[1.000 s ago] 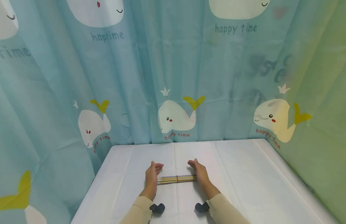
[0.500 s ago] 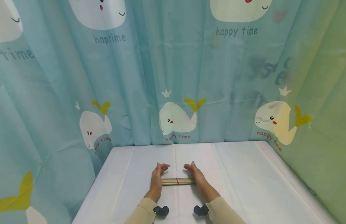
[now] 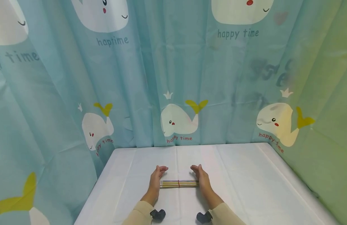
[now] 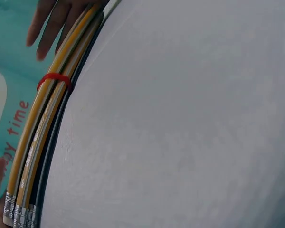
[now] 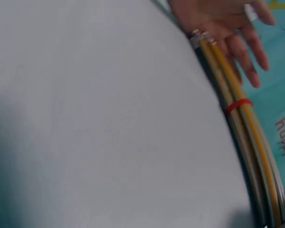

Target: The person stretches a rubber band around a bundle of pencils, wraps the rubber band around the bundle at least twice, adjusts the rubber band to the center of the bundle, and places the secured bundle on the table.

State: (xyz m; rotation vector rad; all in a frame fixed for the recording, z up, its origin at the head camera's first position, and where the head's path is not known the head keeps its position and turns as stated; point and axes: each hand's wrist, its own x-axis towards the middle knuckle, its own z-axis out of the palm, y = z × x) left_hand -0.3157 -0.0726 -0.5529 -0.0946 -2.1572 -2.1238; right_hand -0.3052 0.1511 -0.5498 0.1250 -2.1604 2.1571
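A bundle of pencils (image 3: pixel 184 184), yellow and dark, lies crosswise between both hands in the head view. A red rubber band (image 3: pixel 178 184) circles its middle. My left hand (image 3: pixel 155 181) stands on edge at the eraser end, its palm against or very near the tips. At the opposite end my right hand (image 3: pixel 203 180) is held likewise, palm facing inward. Fingers on both hands are extended, not wrapped round the pencils. Metal ferrules (image 4: pixel 20 216) show near the left hand in the left wrist view. In the right wrist view, the left hand's spread fingers (image 5: pixel 244 50) show behind the bundle.
A white-covered table (image 3: pixel 246 175) spreads beneath the hands. Behind and at the sides hangs a blue-green curtain (image 3: pixel 145 93) printed with whales. Dark wrist devices (image 3: pixel 158 215) sit at both cuffs.
Both hands first drew closer together over the bundle's ends, then moved slightly apart again. The bundle, slightly slanted earlier, now lies nearly level. The head view has shifted a little.
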